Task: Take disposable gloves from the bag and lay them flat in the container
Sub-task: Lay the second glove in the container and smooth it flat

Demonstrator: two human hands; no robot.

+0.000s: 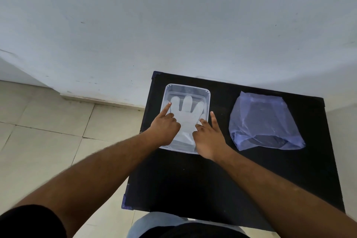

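A clear rectangular plastic container (187, 88) sits on the far left part of a black table (222, 176). Inside it a translucent white disposable glove (187, 116) lies flat, fingers pointing away from me. My left hand (165, 127) rests on the glove's left side, index finger stretched onto the glove's outer finger and the other fingers curled. My right hand (208, 137) presses fingertips on the glove's right side, with one finger lying outside the container's right rim. A bluish translucent plastic bag (264, 121) lies to the right, mouth toward me; what is in it cannot be made out.
The table stands against a pale wall (173, 25). Beige floor tiles (48, 125) lie to its left. My knees in light jeans (154, 224) show under the table's near edge.
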